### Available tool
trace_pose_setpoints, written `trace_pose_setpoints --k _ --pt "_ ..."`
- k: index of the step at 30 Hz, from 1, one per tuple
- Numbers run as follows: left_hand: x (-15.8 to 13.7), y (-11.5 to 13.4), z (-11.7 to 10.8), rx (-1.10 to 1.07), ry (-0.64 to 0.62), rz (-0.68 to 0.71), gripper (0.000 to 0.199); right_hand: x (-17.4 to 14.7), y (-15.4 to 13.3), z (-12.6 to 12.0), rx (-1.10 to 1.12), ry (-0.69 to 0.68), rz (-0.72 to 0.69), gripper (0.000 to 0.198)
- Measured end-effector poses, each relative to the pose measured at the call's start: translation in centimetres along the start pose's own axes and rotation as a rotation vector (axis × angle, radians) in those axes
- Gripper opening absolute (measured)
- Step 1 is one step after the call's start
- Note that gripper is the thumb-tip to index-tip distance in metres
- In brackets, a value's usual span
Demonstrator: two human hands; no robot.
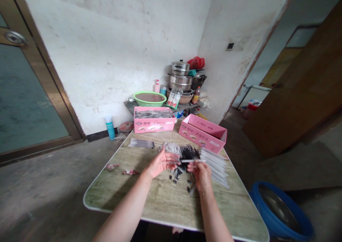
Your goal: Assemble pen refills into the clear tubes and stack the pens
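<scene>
Both hands meet over the middle of the table, with a slim whitish pen-like tube between them. My left hand pinches at its left end, where a thin clear piece also runs across the fingers. My right hand grips the tube near its right end. Just behind the hands lie a heap of black sticks and a pile of small whitish pieces. Translucent tubes are spread in a row beside my right hand. Small black bits are scattered beneath. A bundle of dark-tipped tubes lies farther left.
At the table's far edge stand a pink box full of tubes and another pink box whose visible inside shows no tubes. Beyond are a green basin and stacked pots. A blue tub stands at right.
</scene>
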State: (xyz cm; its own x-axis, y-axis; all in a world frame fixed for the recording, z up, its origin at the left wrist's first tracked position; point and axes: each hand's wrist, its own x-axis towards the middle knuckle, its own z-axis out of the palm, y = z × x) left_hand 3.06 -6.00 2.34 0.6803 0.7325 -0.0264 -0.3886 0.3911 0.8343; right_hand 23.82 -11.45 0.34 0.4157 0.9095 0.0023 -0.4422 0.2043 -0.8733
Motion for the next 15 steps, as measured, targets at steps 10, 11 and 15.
trace_pose_setpoints --k 10,11,15 --pt "1.3 -1.5 0.5 0.41 0.411 0.303 0.072 -1.6 -0.5 1.4 0.023 -0.296 0.148 0.025" --pt "1.4 -1.7 0.5 0.451 0.416 0.335 0.071 -1.8 -0.6 1.7 0.014 -0.341 0.171 0.025" --pt "1.5 -2.1 0.4 0.542 0.335 0.367 0.071 -2.3 -0.4 2.4 -0.032 -0.432 0.209 0.025"
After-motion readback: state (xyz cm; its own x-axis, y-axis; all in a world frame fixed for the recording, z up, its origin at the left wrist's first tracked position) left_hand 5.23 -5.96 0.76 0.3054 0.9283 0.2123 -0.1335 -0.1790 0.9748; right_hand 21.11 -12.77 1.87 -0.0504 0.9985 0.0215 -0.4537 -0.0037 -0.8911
